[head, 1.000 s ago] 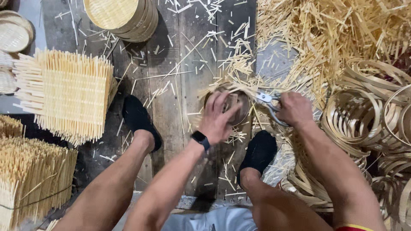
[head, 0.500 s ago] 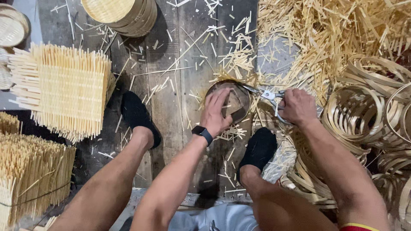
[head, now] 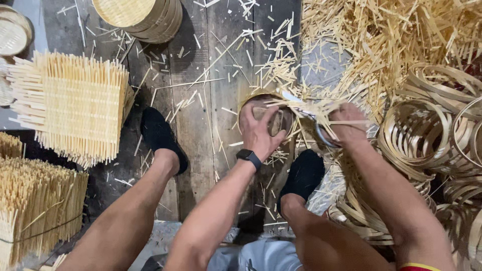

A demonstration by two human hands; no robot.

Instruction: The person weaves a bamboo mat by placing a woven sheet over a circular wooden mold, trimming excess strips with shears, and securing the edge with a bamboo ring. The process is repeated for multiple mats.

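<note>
Bamboo strips stick out from a small round woven basket [head: 266, 118] on the plank floor [head: 201, 125] between the feet. The left hand [head: 261, 133] presses flat on it, fingers spread; the right hand [head: 349, 125] is clenched around scissors [head: 311, 120] at its rim.

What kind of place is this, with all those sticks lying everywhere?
Most likely a small bamboo-weaving workshop: woven slat mats stand stacked, bent rings pile up beside offcuts, and finished round trays sit on the plank floor.

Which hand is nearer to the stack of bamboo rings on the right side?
Right. The right hand grips scissors just beside the stack of bamboo rings; the left hand presses the round woven piece farther away.
</note>
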